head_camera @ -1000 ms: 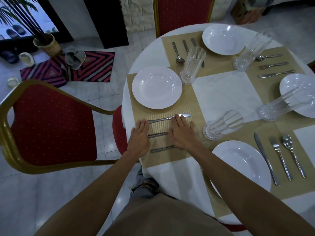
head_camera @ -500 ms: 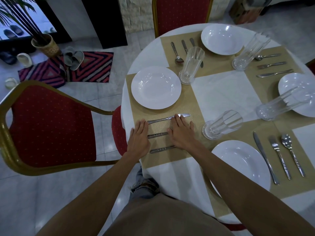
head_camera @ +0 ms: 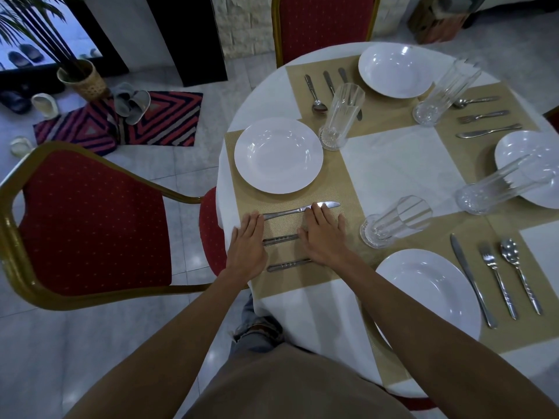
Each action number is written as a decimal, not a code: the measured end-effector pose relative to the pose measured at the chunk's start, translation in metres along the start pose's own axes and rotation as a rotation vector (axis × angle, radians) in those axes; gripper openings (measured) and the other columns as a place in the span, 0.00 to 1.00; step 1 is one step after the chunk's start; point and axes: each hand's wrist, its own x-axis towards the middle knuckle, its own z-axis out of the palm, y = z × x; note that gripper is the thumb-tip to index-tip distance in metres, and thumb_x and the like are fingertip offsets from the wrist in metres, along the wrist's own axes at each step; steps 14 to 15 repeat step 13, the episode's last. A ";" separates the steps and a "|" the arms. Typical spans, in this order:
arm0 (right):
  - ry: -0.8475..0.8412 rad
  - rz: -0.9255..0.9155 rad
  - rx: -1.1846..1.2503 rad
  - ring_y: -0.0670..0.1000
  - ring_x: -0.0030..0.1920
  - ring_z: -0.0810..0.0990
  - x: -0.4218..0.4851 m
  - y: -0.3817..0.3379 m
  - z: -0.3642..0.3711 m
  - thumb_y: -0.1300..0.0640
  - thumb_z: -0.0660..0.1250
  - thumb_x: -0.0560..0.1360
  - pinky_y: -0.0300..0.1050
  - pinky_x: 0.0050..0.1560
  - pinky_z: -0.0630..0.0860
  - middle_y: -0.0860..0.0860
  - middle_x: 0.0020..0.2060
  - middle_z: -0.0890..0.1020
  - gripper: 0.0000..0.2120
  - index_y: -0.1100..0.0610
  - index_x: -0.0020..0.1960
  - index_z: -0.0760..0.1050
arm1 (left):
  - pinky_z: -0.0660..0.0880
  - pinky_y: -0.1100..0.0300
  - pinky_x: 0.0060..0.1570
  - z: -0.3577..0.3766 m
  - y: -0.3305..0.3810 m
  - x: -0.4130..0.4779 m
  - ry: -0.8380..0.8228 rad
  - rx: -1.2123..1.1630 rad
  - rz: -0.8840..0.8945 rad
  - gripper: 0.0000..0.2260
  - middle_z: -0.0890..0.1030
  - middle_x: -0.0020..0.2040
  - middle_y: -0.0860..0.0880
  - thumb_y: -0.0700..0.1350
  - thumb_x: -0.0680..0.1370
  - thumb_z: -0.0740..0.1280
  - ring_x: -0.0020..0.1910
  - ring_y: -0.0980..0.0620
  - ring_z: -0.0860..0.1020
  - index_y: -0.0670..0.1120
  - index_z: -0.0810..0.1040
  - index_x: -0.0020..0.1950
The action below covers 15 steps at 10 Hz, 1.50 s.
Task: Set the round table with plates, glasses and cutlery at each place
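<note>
1. Three pieces of cutlery are laid side by side on the placemat (head_camera: 341, 189), just on the near side of the white plate (head_camera: 278, 155): the knife (head_camera: 299, 209) closest to the plate, then a middle piece (head_camera: 279, 239), then the lowest piece (head_camera: 287, 264).
2. Their long axes run roughly parallel, from the table's edge inward. The handles point at the edge and the knife's blade tip points at the table's centre.
3. The handle ends are met by the left hand (head_camera: 246, 249), whose fingertips touch the end of the knife handle. The inner ends are covered by the right hand (head_camera: 325, 237), so fork and spoon cannot be told apart.
4. Both hands are laid flat, palms down, with fingers straight and close together. Nothing is gripped or pinched; the pieces are only touched or pressed.
5. Any squaring of the row is judged to turn on pushes along that axis, the set being bracketed end to end between the two hands.
6. A glass (head_camera: 340, 116) is stood upright just beyond the plate, so this place appears nearly complete.
</note>
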 end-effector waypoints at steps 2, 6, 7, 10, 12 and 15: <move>-0.010 -0.010 0.032 0.56 0.80 0.48 0.000 -0.005 -0.004 0.46 0.51 0.83 0.66 0.75 0.49 0.54 0.80 0.54 0.28 0.58 0.79 0.54 | 0.42 0.45 0.77 0.001 0.000 -0.001 0.006 -0.004 -0.002 0.31 0.42 0.81 0.46 0.36 0.81 0.55 0.80 0.48 0.39 0.43 0.44 0.81; -0.035 -0.004 0.015 0.55 0.80 0.47 -0.004 -0.010 -0.006 0.46 0.52 0.83 0.65 0.75 0.50 0.55 0.80 0.52 0.30 0.59 0.80 0.51 | 0.43 0.44 0.77 -0.001 0.001 -0.001 -0.007 0.000 -0.006 0.31 0.42 0.81 0.46 0.37 0.81 0.55 0.80 0.47 0.39 0.43 0.44 0.81; -0.025 -0.002 0.029 0.55 0.80 0.47 -0.005 -0.010 -0.006 0.45 0.53 0.83 0.65 0.75 0.50 0.55 0.80 0.52 0.30 0.59 0.80 0.52 | 0.44 0.43 0.77 -0.003 0.001 -0.002 -0.002 -0.008 -0.007 0.29 0.43 0.81 0.46 0.39 0.82 0.54 0.80 0.48 0.40 0.43 0.45 0.81; 0.011 -0.007 0.052 0.54 0.80 0.47 -0.016 -0.006 -0.010 0.45 0.53 0.83 0.64 0.75 0.49 0.54 0.80 0.53 0.29 0.58 0.79 0.54 | 0.44 0.46 0.78 0.000 0.011 -0.009 0.010 0.001 -0.019 0.25 0.47 0.82 0.46 0.49 0.85 0.48 0.80 0.48 0.43 0.43 0.47 0.81; 0.024 -0.010 0.074 0.54 0.80 0.47 -0.034 -0.005 -0.015 0.45 0.50 0.83 0.64 0.75 0.48 0.54 0.80 0.52 0.29 0.59 0.79 0.54 | 0.44 0.47 0.78 -0.003 0.027 -0.025 0.049 0.010 0.028 0.25 0.48 0.81 0.46 0.51 0.86 0.47 0.80 0.49 0.44 0.43 0.48 0.81; 0.029 -0.026 0.056 0.54 0.80 0.46 -0.046 -0.006 -0.015 0.45 0.49 0.84 0.64 0.76 0.47 0.54 0.80 0.51 0.28 0.58 0.79 0.55 | 0.44 0.48 0.78 -0.003 0.035 -0.034 0.074 0.007 0.042 0.25 0.47 0.82 0.46 0.51 0.86 0.47 0.80 0.49 0.44 0.43 0.48 0.81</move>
